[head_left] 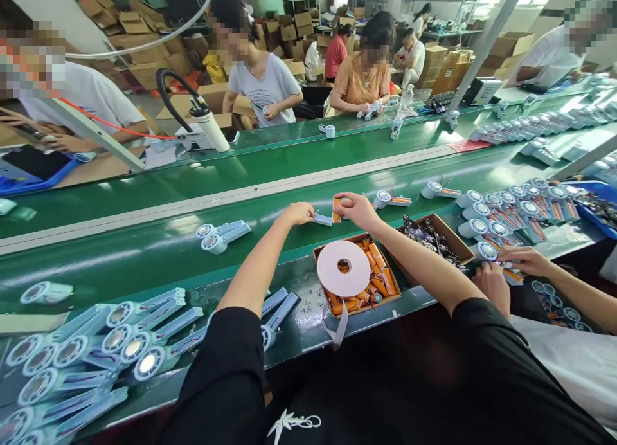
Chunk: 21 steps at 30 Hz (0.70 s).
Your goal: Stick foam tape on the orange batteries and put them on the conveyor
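Over the green conveyor belt, my left hand (pixel 299 213) is closed on a light-blue fan housing (pixel 322 220), whose handle part sticks out to the right of the fingers. Just to its right, my right hand (pixel 357 211) pinches an orange battery (pixel 336 210) upright, close to the end of that handle. Most of the housing's round head is hidden by the left hand. Below my hands stands a cardboard box (pixel 396 295) of orange wrapped batteries (pixel 380 265). A roll of white tape (pixel 332 265) lies on top of them, its loose end hanging over the front.
Light-blue fan housings (pixel 144 361) crowd the bench at left; more with orange batteries (pixel 523 204) stand right. A box of dark circuit boards (pixel 434 239) sits beside the battery box. A co-worker's hands (pixel 506 271) work close at right. Other people sit across the belt (pixel 270 207).
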Tool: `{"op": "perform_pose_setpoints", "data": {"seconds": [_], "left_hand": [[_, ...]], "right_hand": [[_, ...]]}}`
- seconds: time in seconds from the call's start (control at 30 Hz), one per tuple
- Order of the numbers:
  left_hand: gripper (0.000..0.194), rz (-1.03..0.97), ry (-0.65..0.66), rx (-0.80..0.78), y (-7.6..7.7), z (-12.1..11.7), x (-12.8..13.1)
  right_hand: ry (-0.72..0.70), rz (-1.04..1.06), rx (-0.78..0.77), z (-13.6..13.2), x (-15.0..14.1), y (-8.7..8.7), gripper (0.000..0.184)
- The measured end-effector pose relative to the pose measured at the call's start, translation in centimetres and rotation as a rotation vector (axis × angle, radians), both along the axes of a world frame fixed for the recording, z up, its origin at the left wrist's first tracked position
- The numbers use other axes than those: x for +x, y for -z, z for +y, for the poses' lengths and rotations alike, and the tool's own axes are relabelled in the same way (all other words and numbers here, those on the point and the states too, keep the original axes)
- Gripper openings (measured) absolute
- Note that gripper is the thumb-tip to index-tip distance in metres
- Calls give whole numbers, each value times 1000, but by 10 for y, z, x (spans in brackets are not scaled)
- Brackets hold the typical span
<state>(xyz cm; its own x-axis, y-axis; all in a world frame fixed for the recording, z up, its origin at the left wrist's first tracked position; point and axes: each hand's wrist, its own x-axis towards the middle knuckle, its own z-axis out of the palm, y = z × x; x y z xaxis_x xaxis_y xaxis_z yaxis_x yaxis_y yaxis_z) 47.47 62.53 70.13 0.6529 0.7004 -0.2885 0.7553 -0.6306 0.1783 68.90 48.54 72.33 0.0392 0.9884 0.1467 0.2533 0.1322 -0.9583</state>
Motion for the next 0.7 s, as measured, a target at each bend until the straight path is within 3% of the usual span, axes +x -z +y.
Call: {"op": "perform_pose_setpoints", "data": {"seconds": [0.07, 0.13, 0.27, 0.4, 0.53, 0.7], "left_hand": [[29, -62, -17, 10, 2, 1, -2], [33, -117, -54, 32, 7, 0, -3], [36, -178, -129, 54, 17, -1, 2], [36, -218, -175, 44, 22, -1, 10], [37, -239, -225, 25, 22, -5, 15], [37, -247, -261, 14, 13, -15, 19]], "right_hand": [[-36, -357, -8, 31, -10, 8, 47], [-65, -587, -12, 52, -19, 14, 41], [-173, -791, -18, 69, -28, 21, 30], [-241, -985, -48, 71, -24, 27, 32], [-280, -1141, -113, 70, -20, 29, 34], [-347, -1264, -183, 70, -38, 20, 32]]}}
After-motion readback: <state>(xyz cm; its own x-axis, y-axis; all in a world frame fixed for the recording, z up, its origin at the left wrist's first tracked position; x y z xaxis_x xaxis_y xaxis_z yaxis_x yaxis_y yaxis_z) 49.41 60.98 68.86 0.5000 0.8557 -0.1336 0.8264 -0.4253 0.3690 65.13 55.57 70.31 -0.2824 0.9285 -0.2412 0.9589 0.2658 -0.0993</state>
